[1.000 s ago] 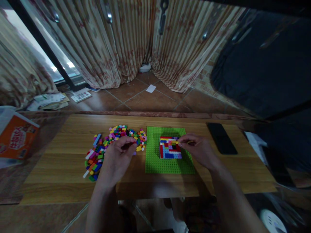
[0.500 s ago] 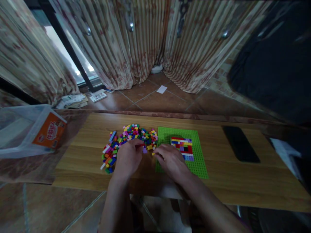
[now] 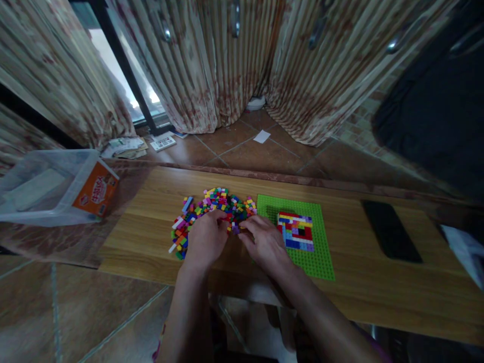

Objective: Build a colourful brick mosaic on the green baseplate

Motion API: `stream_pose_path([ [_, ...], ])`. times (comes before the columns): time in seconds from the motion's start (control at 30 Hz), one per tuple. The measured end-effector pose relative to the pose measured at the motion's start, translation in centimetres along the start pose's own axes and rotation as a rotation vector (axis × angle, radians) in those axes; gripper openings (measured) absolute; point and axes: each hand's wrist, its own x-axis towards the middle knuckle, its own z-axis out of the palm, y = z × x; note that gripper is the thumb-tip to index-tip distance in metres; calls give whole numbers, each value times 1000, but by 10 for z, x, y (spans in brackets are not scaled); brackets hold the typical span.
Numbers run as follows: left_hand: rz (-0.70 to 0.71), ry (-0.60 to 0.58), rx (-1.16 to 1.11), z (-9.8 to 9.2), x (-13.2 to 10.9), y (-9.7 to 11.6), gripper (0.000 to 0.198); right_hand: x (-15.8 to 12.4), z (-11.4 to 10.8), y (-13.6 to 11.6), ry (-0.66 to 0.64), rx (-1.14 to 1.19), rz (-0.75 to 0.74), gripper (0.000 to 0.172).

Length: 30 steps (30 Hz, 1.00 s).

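The pile of loose bricks (image 3: 219, 200) is spread on the wooden table (image 3: 139, 229), ahead of the hands and to their left, drawn out in a bent band from the near left to the far right. Its near edge is partly covered by the left hand (image 3: 207, 239), which is clearly the nearer one to its middle. The left fingers are curled narrow, and a red brick (image 3: 227, 217) is seen at their tips; whether it is pinched cannot be told. The right hand (image 3: 266, 244) is angled leftward across the green board (image 3: 321, 257), its fingers slightly parted beside a purple brick (image 3: 236, 229) at the pile's right end; whether anything is held there cannot be told. The built square of bricks (image 3: 295, 233) is set on the board, just right of the right hand
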Motion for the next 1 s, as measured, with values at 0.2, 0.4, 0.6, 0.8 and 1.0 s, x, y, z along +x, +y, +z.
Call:
stream_pose_path([
  [0.2,45,5,-56,-3,0,-3,25,8,12,-9,16,-140,54,16],
  [0.4,62,-18,-97,-5,-1,-2,25,10,13,-9,8,-165,57,9],
  [0.6,72,-25,-114,-8,-2,-2,27,8,7,-8,80,-33,41,12],
  [0.8,67,-36,-138,-7,0,-2,28,3,-19,-5,220,361,159,16],
  [1.0,57,-50,-131,-7,1,1,31,-4,-53,21,378,772,444,24],
])
